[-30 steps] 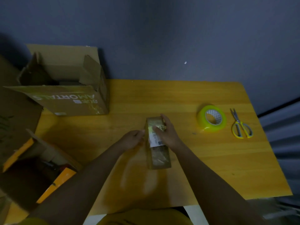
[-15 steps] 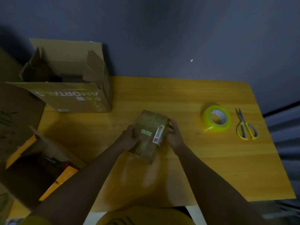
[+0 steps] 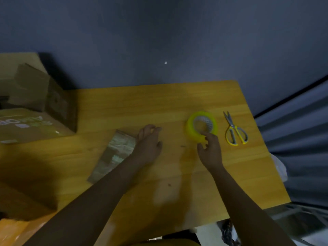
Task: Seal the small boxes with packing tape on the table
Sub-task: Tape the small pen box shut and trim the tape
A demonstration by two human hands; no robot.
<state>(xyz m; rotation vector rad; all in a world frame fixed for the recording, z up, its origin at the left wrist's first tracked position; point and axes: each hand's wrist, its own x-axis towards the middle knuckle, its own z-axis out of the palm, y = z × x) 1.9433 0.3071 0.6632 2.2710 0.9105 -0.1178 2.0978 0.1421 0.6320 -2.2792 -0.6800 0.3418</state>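
Observation:
A small brown cardboard box [image 3: 114,154] wrapped in glossy tape lies flat and slanted on the wooden table [image 3: 159,103], left of centre. My left hand [image 3: 149,144] hovers at the box's far right corner with loosely curled fingers and holds nothing. Whether it touches the box is unclear. The yellow roll of packing tape [image 3: 190,129] lies flat to the right. My right hand [image 3: 210,150] reaches to it, fingers relaxed, the fingertips at the roll's near rim.
Yellow-handled scissors [image 3: 234,130] lie just right of the tape. A large open cardboard box [image 3: 35,119] stands at the table's left end. An orange box [image 3: 10,229] sits low at the left. The table's right edge drops off beyond the scissors.
Both hands let go of the small box, which now lies flat. The right hand moved right to the tape roll. The camera view swung to the right.

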